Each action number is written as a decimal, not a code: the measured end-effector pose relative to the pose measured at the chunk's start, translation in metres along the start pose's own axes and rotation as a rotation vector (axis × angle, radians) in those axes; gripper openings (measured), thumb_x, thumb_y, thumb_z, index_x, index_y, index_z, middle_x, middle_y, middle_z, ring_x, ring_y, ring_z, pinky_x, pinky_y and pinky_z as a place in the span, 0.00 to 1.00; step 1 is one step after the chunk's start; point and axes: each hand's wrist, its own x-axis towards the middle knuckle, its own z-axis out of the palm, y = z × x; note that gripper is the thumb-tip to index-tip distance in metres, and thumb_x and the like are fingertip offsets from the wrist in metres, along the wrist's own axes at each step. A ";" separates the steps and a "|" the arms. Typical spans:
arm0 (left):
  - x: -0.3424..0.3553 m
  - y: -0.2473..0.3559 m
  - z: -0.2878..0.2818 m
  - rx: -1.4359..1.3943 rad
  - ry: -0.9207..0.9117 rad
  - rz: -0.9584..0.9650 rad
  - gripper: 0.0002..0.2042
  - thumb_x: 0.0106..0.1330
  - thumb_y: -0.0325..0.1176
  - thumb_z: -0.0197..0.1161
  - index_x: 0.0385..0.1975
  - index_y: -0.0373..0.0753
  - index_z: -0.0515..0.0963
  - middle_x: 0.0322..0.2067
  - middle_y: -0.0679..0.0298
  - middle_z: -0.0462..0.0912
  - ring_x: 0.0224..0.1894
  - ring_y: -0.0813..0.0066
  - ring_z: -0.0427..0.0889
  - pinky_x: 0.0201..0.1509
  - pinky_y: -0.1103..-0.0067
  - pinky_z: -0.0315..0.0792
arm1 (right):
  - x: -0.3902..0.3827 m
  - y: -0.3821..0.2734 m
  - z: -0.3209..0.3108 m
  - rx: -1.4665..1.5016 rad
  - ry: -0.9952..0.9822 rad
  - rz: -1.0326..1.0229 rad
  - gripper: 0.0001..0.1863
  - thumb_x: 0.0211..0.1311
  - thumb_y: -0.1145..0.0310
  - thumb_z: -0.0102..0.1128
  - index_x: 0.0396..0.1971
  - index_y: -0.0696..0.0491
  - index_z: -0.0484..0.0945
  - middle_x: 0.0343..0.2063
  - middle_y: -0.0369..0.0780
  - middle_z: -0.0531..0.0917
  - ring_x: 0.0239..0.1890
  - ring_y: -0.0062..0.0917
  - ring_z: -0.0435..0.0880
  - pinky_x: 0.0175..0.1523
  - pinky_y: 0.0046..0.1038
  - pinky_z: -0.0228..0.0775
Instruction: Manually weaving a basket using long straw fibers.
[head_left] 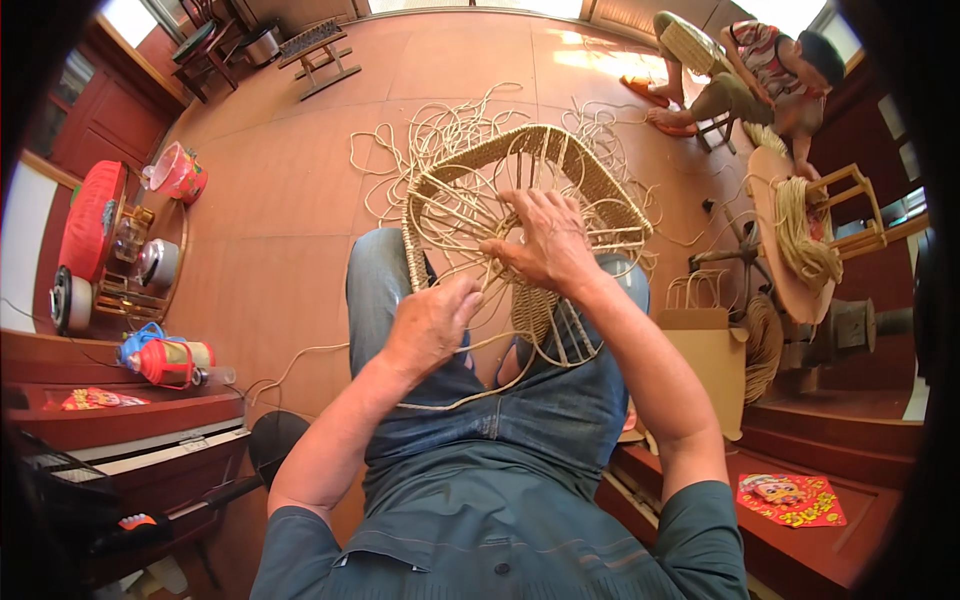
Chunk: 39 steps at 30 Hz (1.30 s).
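Observation:
A half-woven basket [428, 190] of tan cord rests across my knees. Its rim band is tightly woven, and bare frame spokes and loose loops show inside. At its near left side my left hand [430, 325] is closed, thumb and forefinger pinched on a thin cord at the fingertips. My right hand [548, 240] lies over the middle of the basket, its thumb apart from the stretched fingers, touching the spokes. A single length of cord [465, 403] curves over my lap. The undersides of my right fingers are hidden.
A heap of loose cord [440, 145] lies beyond the basket. At far right a seated person [770, 75] bends beside a stool-like frame [845, 205] hung with a cord bundle [800, 230]. A cardboard box [705, 350] stands right; thermoses [175, 360] stand left.

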 end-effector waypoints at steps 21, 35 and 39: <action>-0.014 -0.034 -0.104 0.560 0.276 0.035 0.12 0.77 0.34 0.66 0.56 0.41 0.85 0.55 0.56 0.86 0.56 0.51 0.85 0.59 0.60 0.80 | 0.000 0.004 0.010 0.075 0.037 0.012 0.39 0.64 0.39 0.74 0.65 0.52 0.80 0.54 0.45 0.86 0.62 0.41 0.81 0.69 0.45 0.67; -0.003 -0.028 0.005 0.323 0.353 0.185 0.07 0.72 0.26 0.68 0.48 0.41 0.84 0.40 0.59 0.85 0.45 0.55 0.86 0.49 0.64 0.81 | 0.001 0.015 0.013 0.120 0.028 -0.021 0.24 0.77 0.53 0.59 0.64 0.50 0.82 0.55 0.46 0.87 0.60 0.44 0.82 0.69 0.47 0.68; -0.008 -0.021 0.003 0.362 0.337 0.211 0.07 0.72 0.24 0.65 0.47 0.40 0.83 0.39 0.57 0.83 0.44 0.54 0.85 0.50 0.63 0.81 | 0.001 0.015 0.011 0.129 0.014 -0.020 0.23 0.78 0.54 0.56 0.64 0.50 0.83 0.55 0.46 0.87 0.60 0.44 0.82 0.69 0.47 0.68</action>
